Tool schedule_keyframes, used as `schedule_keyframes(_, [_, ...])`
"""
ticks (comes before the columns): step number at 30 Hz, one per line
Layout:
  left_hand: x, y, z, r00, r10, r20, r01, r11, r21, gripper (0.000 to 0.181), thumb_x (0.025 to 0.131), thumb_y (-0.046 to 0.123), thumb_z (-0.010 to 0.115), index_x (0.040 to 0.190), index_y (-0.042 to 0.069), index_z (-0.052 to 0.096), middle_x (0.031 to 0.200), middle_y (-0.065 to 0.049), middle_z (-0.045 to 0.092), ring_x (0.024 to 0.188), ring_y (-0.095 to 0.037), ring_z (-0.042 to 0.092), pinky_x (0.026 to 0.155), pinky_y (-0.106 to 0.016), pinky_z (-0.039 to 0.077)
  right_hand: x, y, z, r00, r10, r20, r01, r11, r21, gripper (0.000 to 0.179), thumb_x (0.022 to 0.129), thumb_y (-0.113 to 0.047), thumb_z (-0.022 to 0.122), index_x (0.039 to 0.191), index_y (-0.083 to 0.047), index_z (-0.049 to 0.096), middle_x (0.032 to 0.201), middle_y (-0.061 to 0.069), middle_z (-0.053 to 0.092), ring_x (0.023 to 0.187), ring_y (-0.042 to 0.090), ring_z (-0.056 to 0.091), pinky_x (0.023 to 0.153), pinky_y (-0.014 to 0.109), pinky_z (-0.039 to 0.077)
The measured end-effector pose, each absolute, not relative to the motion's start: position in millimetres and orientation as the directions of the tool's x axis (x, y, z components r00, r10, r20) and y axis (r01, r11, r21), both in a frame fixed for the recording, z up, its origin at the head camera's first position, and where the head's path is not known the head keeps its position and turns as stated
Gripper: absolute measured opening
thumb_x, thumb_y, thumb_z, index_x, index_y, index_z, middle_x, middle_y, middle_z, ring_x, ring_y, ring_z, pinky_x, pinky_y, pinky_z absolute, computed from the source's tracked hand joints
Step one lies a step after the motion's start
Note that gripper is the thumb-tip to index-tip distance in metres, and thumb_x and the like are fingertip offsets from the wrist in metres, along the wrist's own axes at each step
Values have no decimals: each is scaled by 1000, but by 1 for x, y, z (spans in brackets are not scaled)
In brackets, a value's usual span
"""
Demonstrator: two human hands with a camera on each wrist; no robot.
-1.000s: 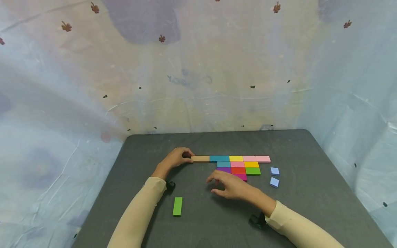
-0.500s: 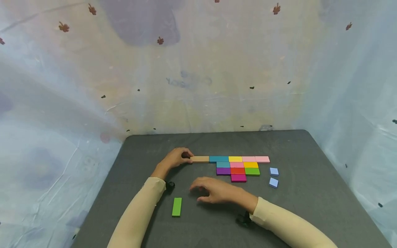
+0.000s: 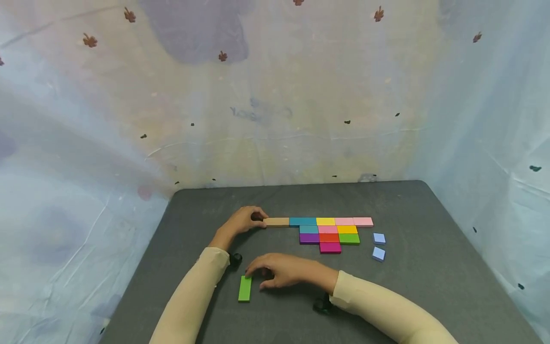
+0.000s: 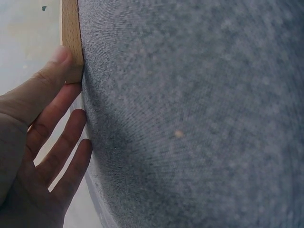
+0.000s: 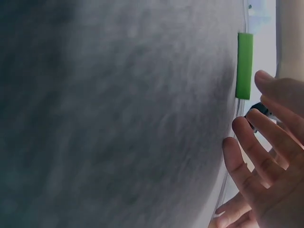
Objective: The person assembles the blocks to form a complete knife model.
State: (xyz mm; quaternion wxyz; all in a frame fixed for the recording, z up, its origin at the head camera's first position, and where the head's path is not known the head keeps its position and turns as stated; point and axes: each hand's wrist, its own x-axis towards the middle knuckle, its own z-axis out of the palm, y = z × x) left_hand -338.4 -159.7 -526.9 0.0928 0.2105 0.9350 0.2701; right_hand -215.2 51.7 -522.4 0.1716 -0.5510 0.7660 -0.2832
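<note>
A plain wooden block (image 3: 276, 222) forms the left end of a row of coloured blocks. My left hand (image 3: 242, 220) pinches its left end between thumb and index finger; the left wrist view shows the thumb on the wood and the other fingers spread below. Over the near left part of the table, my right hand (image 3: 283, 270) hovers with fingers loosely bent, holding nothing. Just left of its fingers lies a long green block (image 3: 244, 289), flat on the table. In the right wrist view, a gap separates the thumb from this block.
The row continues right with a blue block (image 3: 302, 221), a yellow block (image 3: 325, 221) and pink ones. Shorter rows adjoin below, down to a magenta block (image 3: 330, 248). Two small light-blue blocks (image 3: 379, 238) lie right. A printed sheet (image 3: 275, 95) hangs behind the grey table (image 3: 206, 200).
My right hand has moved left and toward me, from beside the magenta block to beside the long green block. My left hand stays at the wooden block's end.
</note>
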Motion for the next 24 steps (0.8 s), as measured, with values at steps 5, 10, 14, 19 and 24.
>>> schedule_keyframes(5, [-338, -161, -530, -898, 435, -67, 328, 764, 556, 22, 95, 25, 85, 116, 20, 80, 111, 4, 78, 105, -17, 72, 101, -47, 56, -213, 41, -524, -297, -954, 45, -760, 208, -616, 46, 102, -14, 77, 147, -14, 66, 154, 0, 61, 101, 3, 63, 89, 12, 50])
schedule_keyframes(10, [-338, -160, -531, -902, 425, -74, 315, 766, 560, 23, 94, 25, 85, 116, 20, 80, 111, 4, 77, 106, -17, 72, 101, -47, 56, -212, 34, -524, -246, -969, 27, -755, 174, -632, 48, 104, -12, 75, 150, -13, 63, 160, 5, 55, 96, 3, 60, 86, 11, 49])
schedule_keyframes(14, [-338, -160, -531, -902, 424, -77, 312, 766, 562, 23, 95, 26, 85, 116, 20, 80, 112, 4, 77, 106, -17, 72, 101, -47, 56, -212, 31, -523, -220, -976, -2, -757, 172, -630, 49, 105, -11, 73, 152, -14, 61, 163, 5, 52, 96, 4, 60, 85, 11, 49])
schedule_keyframes(19, [-338, -160, -530, -901, 428, -74, 314, 759, 570, 23, 95, 25, 85, 117, 21, 80, 112, 5, 77, 106, -16, 72, 101, -46, 56, -212, 28, -523, -239, -970, -32, -769, 210, -604, 46, 105, -11, 72, 150, -17, 64, 159, 2, 56, 100, 3, 61, 86, 10, 47])
schedule_keyframes(24, [-338, -161, -529, -896, 438, -69, 324, 753, 572, 23, 95, 24, 84, 117, 19, 79, 111, 5, 77, 105, -16, 72, 100, -46, 57, -211, 28, -522, -284, -958, -29, -800, 254, -544, 41, 105, -13, 73, 145, -20, 68, 148, -4, 62, 97, -2, 58, 82, 8, 45])
